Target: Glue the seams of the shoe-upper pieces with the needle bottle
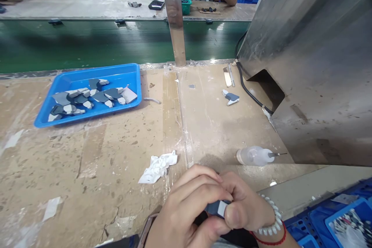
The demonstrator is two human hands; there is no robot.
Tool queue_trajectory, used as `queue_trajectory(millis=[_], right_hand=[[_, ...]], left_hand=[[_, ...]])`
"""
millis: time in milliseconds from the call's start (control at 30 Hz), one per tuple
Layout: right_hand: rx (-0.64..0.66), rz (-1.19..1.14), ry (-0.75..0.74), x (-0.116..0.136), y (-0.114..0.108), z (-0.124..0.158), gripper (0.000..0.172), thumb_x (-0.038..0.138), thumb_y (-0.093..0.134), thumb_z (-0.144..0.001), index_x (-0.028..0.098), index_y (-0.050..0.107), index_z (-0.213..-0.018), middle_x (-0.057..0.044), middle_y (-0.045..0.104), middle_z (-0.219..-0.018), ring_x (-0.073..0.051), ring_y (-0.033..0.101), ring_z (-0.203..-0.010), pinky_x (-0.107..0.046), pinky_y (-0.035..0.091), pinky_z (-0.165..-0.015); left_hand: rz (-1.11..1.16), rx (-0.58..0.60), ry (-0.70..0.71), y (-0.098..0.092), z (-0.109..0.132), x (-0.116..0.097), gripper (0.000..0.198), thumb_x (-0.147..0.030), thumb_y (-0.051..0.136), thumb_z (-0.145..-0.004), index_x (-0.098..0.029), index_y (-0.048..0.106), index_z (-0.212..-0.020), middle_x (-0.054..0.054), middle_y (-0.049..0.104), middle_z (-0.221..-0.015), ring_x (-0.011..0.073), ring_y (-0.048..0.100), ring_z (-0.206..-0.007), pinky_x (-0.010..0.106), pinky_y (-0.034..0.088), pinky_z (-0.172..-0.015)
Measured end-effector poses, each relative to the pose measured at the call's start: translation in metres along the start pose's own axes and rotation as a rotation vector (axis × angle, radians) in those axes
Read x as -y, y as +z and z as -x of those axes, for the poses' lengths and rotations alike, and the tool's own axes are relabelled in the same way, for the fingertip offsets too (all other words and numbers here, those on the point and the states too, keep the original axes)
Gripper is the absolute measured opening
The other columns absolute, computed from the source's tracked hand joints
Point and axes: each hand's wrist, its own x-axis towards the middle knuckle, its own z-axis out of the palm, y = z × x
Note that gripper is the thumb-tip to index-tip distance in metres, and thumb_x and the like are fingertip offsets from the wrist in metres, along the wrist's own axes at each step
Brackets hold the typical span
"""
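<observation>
My left hand (186, 205) and my right hand (247, 205) are pressed together at the bottom middle, fingers curled round a small dark blue and white part (218, 207). Both hands grip it; most of the part is hidden by the fingers. My right wrist wears a white bead bracelet and a red cord. A crumpled white cloth (158, 167) lies just left of my hands. A clear squeeze bottle (255, 155) with a needle tip lies on its side just beyond them.
A blue tray (128, 71) with several grey and white parts sits at the left. One loose part (231, 97) lies near a large metal housing (314, 62). A green conveyor (87, 42) runs behind. Other people's hands work across it. Blue bins (345, 217) stand at the bottom right.
</observation>
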Motion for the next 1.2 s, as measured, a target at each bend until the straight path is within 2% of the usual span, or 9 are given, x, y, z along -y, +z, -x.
queue_trajectory(millis=[267,600,833,1067,1200], right_hand=[[-0.007,-0.020,-0.012,0.0004,0.0014,-0.0008,0.048,0.043,0.078,-0.082,0.016,0.046,-0.059,0.007,0.037,-0.060,-0.005,0.031,-0.055,-0.022,0.024,-0.049],[-0.005,0.006,-0.013,-0.0013,-0.0022,0.0019,0.052,0.050,0.076,-0.082,0.016,0.044,-0.059,0.006,0.035,-0.060,-0.006,0.030,-0.056,-0.022,0.023,-0.050],[-0.008,-0.045,-0.042,0.0036,0.0042,-0.0045,0.044,0.042,0.078,-0.082,0.016,0.050,-0.060,0.006,0.038,-0.061,-0.006,0.032,-0.056,-0.020,0.034,-0.052],[-0.002,-0.006,-0.004,-0.0002,-0.0005,-0.0008,0.047,0.048,0.076,-0.082,0.016,0.049,-0.060,0.006,0.038,-0.060,-0.007,0.033,-0.056,-0.022,0.027,-0.050],[0.008,0.025,-0.012,0.0006,-0.0026,0.0017,0.047,0.050,0.075,-0.083,0.016,0.050,-0.061,0.005,0.039,-0.062,-0.007,0.034,-0.058,-0.022,0.027,-0.051]], left_hand=[[-0.016,0.010,0.010,-0.0006,-0.0006,-0.0005,0.029,-0.043,0.054,-0.100,-0.016,0.064,-0.104,0.006,0.068,-0.091,0.0165,0.061,-0.100,0.024,0.051,-0.087],[-0.034,0.013,0.023,-0.0013,0.0013,0.0019,0.033,-0.044,0.051,-0.101,-0.015,0.064,-0.104,0.006,0.068,-0.091,0.0162,0.061,-0.101,0.023,0.052,-0.089],[-0.016,0.007,-0.004,-0.0006,-0.0004,-0.0006,0.032,-0.045,0.051,-0.101,-0.016,0.064,-0.105,0.008,0.070,-0.091,0.0197,0.063,-0.097,0.028,0.054,-0.082],[-0.007,-0.013,0.007,-0.0006,-0.0020,-0.0015,0.031,-0.046,0.055,-0.099,-0.017,0.065,-0.103,0.007,0.071,-0.086,0.0195,0.065,-0.093,0.028,0.055,-0.080],[-0.006,-0.009,0.011,0.0003,-0.0007,-0.0009,0.030,-0.045,0.054,-0.100,-0.017,0.065,-0.103,0.007,0.072,-0.087,0.0201,0.065,-0.093,0.030,0.055,-0.080]])
